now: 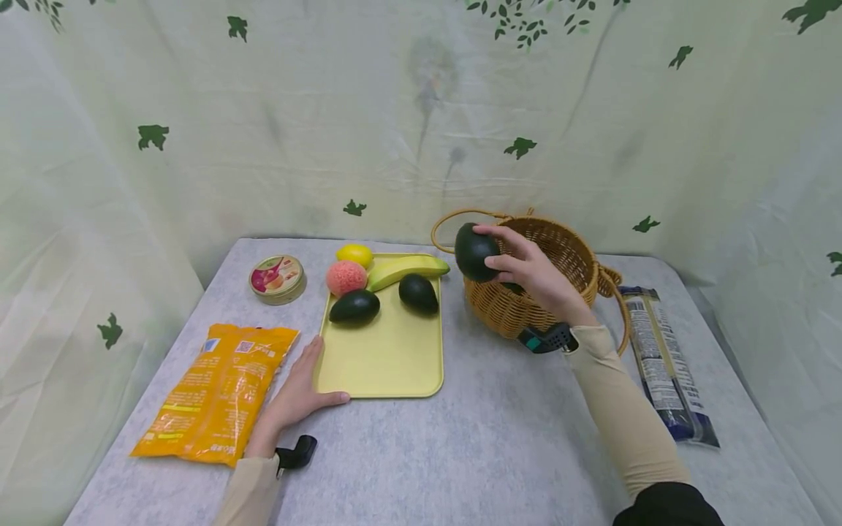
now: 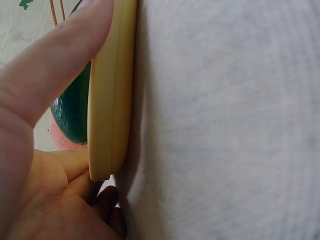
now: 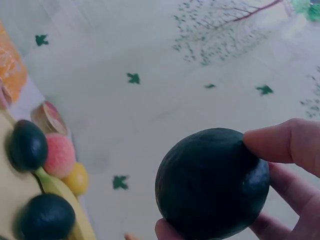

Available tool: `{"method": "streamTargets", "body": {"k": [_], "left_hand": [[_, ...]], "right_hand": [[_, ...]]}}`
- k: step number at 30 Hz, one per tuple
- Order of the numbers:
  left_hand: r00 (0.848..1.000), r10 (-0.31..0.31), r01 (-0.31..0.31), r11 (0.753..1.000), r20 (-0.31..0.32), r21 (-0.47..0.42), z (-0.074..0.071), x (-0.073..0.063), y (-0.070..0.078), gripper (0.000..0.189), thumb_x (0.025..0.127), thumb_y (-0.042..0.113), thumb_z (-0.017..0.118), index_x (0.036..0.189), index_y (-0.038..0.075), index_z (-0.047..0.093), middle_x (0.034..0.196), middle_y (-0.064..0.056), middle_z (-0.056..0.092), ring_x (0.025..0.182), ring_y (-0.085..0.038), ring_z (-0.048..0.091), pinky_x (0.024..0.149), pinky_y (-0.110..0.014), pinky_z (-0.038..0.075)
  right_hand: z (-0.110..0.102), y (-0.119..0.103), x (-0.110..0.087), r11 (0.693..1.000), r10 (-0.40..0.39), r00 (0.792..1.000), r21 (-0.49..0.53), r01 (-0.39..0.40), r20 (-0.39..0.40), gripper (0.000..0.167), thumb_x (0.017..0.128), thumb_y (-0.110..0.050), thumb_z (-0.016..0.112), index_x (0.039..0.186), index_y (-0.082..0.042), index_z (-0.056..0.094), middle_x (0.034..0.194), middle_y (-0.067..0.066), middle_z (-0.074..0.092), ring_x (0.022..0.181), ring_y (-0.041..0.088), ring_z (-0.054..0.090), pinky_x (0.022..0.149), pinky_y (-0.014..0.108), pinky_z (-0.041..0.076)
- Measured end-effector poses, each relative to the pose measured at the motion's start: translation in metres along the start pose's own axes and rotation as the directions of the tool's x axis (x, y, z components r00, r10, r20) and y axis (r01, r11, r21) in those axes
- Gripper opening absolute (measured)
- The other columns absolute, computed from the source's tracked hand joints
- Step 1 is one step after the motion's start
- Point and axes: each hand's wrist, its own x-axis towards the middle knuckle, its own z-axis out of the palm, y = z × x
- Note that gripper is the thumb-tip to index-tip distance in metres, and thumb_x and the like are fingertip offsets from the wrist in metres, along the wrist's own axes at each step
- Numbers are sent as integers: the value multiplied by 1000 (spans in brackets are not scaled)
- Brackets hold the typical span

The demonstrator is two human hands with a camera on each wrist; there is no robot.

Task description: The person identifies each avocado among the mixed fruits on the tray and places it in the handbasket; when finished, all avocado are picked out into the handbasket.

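My right hand (image 1: 529, 274) holds a dark green avocado (image 1: 476, 253) between thumb and fingers, over the left rim of a wicker basket (image 1: 506, 315). The right wrist view shows the avocado's rounded side, with fingertips round it. At the near left corner of a yellow tray (image 1: 388, 369), my left hand (image 1: 299, 391) grips the edge, thumb along the front and fingers along the left side. Two more avocados (image 1: 355, 307) lie on the tray, beside a banana (image 1: 408, 270), a pink peach-like fruit (image 1: 346, 278) and a lemon (image 1: 355, 254) at the far left corner.
An orange packet (image 1: 217, 394) lies left of my left forearm. Behind it stands a round tin (image 1: 278, 279). Right of the basket is a long dark blue packet (image 1: 667, 365). The basket's handle (image 1: 454, 213) sticks out to the left, and a curtain (image 1: 296, 146) hangs behind the table.
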Motion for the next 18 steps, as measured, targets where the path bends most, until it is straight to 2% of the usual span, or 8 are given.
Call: {"method": "streamTargets", "body": {"k": [4,9,18], "left_hand": [[1000,-3,3,1000,4,5,0,0,1,120,74,41,81,150,-5,1,156,-26,0,141,-42,2,111,-59,7],[1000,-3,3,1000,1,8,-1,0,1,121,73,41,81,150,-6,0,156,-26,0,141,-43,2,110,-59,7],[1000,2,-2,1000,1,3,1,0,0,120,74,41,81,150,-5,0,156,-26,0,141,-43,3,110,-59,7]], "right_hand": [[-27,-1,-13,1000,12,997,-19,-14,-79,49,97,-16,56,144,-21,42,153,2,23,128,33,39,91,38,48],[-56,1,-26,997,44,985,-53,-53,-165,51,98,-15,55,146,-19,40,153,3,23,125,31,42,86,32,50],[-83,6,-35,980,100,965,-147,-138,-241,51,98,-15,55,146,-17,39,149,11,28,118,26,47,80,27,51]]}}
